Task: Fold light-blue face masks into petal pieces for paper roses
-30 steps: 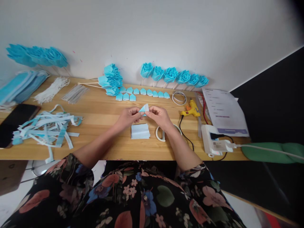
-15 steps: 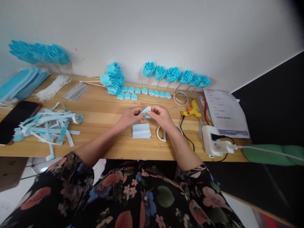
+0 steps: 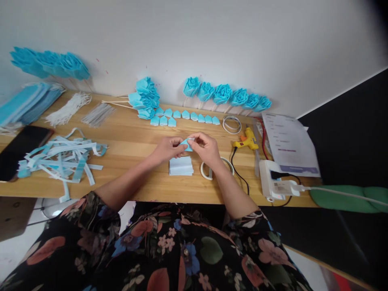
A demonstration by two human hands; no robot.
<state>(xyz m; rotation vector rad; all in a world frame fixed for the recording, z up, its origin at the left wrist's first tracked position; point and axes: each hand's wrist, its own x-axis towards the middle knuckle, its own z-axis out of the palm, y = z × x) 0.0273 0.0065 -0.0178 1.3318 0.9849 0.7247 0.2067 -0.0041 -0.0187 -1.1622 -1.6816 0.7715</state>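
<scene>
A small piece of blue fabric (image 3: 188,146), partly folded, is pinched between my two hands above the table. My left hand (image 3: 168,149) grips its left side with thumb and fingers. On its upper right edge, my right hand (image 3: 206,148) holds a fold between thumb and forefinger. Just below the hands lies a stack of pale cut squares (image 3: 181,166). Beyond them, several small folded blue petals (image 3: 194,116) are set out in rows. A roll of tape (image 3: 206,171) rests partly hidden under my right forearm.
Blue fabric roses (image 3: 222,93) lean along the wall, with a petal pile (image 3: 144,99) beside them. To the right are a yellow glue gun (image 3: 249,138), a power strip (image 3: 268,180) and a printed sheet (image 3: 289,141). Cut strips (image 3: 63,157), a phone (image 3: 24,149) and masks (image 3: 32,103) occupy the left.
My right fingers have folded the pale upper right corner of the blue fabric down, so less of its white side shows. My left hand keeps its grip.
</scene>
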